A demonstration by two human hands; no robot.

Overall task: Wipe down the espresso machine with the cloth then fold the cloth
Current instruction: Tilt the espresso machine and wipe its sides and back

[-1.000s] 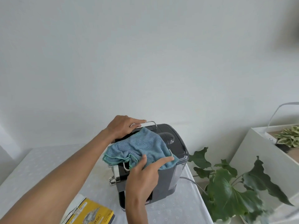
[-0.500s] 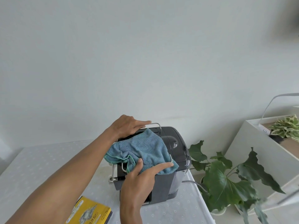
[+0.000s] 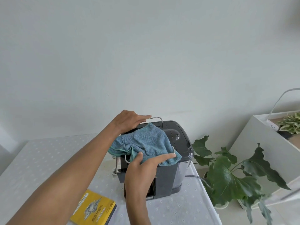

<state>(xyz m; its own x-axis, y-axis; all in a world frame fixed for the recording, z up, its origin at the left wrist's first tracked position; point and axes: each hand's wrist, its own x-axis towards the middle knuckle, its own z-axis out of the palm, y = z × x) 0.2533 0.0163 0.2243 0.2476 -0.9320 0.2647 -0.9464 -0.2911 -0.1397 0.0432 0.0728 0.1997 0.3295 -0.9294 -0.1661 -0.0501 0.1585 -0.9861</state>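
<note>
Machine (image 3: 178,138) on worktop (image 3: 40,159), long axis L-R, front facing L. Cloth (image 3: 144,142) draped on top. L hand (image 3: 128,121) flat on rail (image 3: 156,118); R hand (image 3: 142,169) open, fingers straight, pressing cloth.

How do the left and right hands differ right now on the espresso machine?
The left hand rests on the wire rail at the far edge of the espresso machine; the right hand is at its near edge. The left lies on metal; the right presses the blue cloth, thumb and forefinger spread. Both have fairly straight fingers.
</note>
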